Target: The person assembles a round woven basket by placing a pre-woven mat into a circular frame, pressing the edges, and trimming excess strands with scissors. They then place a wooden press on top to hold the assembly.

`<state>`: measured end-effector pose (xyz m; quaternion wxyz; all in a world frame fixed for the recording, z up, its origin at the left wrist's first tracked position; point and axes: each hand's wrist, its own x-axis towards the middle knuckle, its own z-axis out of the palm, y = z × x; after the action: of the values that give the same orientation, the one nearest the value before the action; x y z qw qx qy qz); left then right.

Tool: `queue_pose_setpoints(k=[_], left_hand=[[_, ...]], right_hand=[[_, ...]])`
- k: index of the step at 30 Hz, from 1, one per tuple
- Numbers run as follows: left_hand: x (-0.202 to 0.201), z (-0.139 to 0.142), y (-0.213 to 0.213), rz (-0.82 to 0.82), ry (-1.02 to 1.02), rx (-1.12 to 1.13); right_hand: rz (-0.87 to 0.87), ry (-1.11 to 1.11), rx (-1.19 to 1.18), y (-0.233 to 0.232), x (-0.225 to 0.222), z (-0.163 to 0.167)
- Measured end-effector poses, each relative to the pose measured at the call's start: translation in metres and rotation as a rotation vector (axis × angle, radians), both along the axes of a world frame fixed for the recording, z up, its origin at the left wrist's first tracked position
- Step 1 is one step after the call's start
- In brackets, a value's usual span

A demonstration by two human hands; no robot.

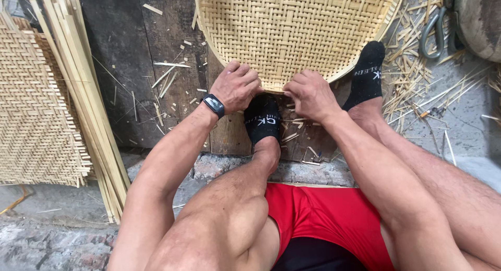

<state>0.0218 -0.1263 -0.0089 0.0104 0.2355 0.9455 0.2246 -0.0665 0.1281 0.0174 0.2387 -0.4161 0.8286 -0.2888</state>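
Note:
A round woven bamboo tray (292,25) lies on dark wooden boards in front of me. My left hand (236,85), with a black wristband, grips the tray's near rim with curled fingers. My right hand (310,93) pinches the same rim a little to the right. Both feet in black socks press against the rim: one foot (262,117) between my hands, the other (368,72) at the right edge.
A flat woven bamboo mat (36,104) and a bundle of long bamboo strips (86,93) lie at the left. Bamboo shavings litter the boards and the ground at right. Metal shears (436,31) and a wooden block (480,20) sit at top right.

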Motion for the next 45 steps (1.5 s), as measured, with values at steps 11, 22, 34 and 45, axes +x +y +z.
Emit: queue_pose_setpoints(k=[11,22,34,45], left_hand=[[-0.004,-0.014,-0.012,-0.017,-0.078,0.108],[-0.018,-0.006,-0.066,-0.242,0.04,-0.207],[-0.027,-0.022,-0.072,-0.284,-0.023,-0.097],[-0.034,-0.025,-0.061,-0.201,-0.337,-0.11]], right_hand=[[-0.296,-0.467,0.162,-0.004,-0.027,0.001],[-0.112,-0.175,-0.069,-0.011,-0.005,0.0],[-0.165,0.039,-0.196,-0.072,0.036,-0.017],[-0.117,0.027,-0.083,-0.078,0.036,-0.014]])
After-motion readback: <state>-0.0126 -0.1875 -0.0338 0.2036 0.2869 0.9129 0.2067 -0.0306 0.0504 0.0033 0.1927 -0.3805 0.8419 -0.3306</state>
